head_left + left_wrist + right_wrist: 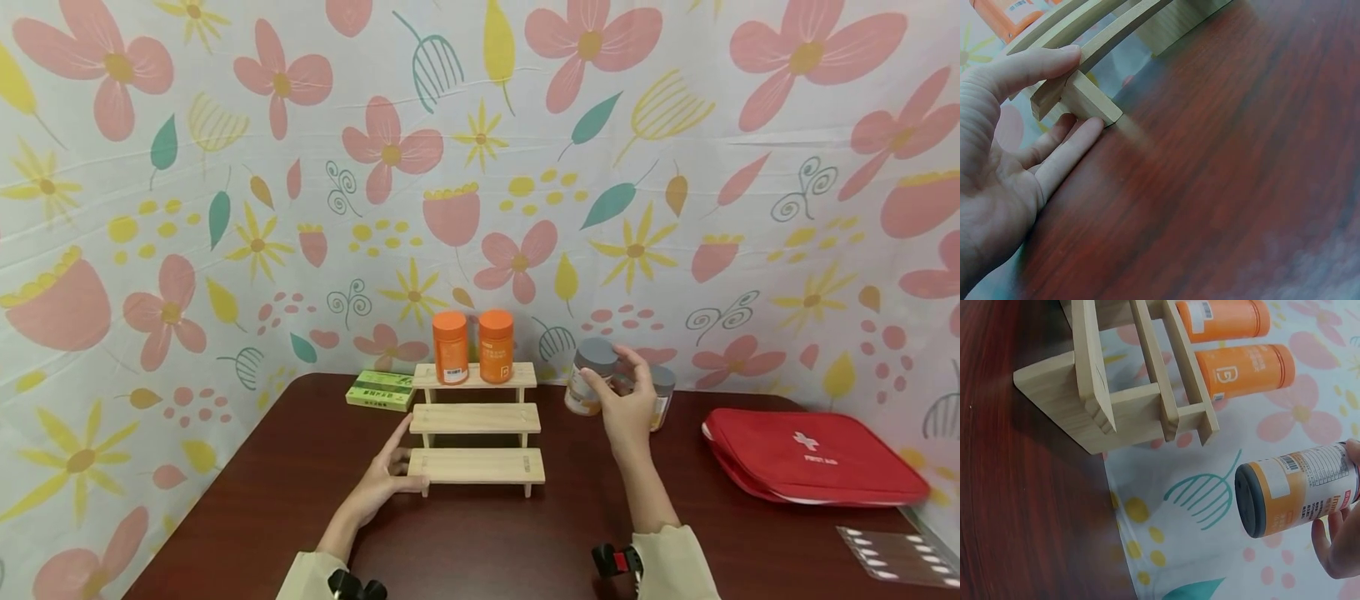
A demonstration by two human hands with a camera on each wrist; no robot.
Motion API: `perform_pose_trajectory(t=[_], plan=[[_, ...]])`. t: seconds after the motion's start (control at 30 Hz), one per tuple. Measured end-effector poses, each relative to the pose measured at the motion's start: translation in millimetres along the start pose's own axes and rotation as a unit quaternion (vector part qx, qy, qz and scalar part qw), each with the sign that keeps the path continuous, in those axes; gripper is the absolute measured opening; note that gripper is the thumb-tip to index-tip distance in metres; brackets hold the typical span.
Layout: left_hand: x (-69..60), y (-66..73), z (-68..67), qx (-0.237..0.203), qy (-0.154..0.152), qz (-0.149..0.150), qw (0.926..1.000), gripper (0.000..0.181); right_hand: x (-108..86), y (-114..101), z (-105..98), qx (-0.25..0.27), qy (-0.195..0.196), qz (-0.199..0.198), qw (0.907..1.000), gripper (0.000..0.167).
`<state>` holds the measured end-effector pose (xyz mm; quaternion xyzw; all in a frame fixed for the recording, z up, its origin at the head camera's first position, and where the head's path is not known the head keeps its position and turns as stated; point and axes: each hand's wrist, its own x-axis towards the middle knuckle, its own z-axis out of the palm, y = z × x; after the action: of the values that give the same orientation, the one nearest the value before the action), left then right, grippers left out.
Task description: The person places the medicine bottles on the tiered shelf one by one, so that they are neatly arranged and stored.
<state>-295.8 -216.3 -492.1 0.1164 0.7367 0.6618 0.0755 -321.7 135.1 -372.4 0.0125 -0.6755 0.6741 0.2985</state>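
A three-tier wooden step rack [474, 418] stands on the dark table. My left hand [381, 473] holds its left end; in the left wrist view the thumb [1054, 61] lies on a step's end and the fingers are by a leg. Two orange bottles [451, 346] [496, 346] with orange caps stand on the top tier. Right of the rack, my right hand [632, 404] grips a white-and-orange labelled supplement bottle [581, 390] with a grey lid. It is slightly tilted, and its dark base [1249, 500] shows in the right wrist view, apart from the rack.
Behind my right hand stands another grey-lidded bottle [662, 396], partly hidden. A green-and-yellow box [380, 390] lies left of the rack. At the right are a red first aid pouch [817, 458] and a clear sheet with white pieces [900, 554]. Flowered cloth [480, 183] hangs behind the table.
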Motion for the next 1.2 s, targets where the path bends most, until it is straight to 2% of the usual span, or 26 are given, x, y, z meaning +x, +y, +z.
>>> perform_pose_trajectory(t=[0.5,0.73,1.2], plan=[[-0.3,-0.9,-1.6,-0.001,0.000,0.002,1.0000,0.104,-9.6,-3,14,0.003,-0.035,-0.004,0.9994,0.054],[1.7,0.8,-0.7,0.002,0.002,0.002,1.0000,0.104,-13.0,-3,21,-0.014,-0.054,-0.007,0.9984,0.055],[1.2,-1.1,-1.5,0.000,0.000,0.006,1.0000,0.105,-30.0,-1,57,0.002,-0.145,-0.004,0.9895,0.054]])
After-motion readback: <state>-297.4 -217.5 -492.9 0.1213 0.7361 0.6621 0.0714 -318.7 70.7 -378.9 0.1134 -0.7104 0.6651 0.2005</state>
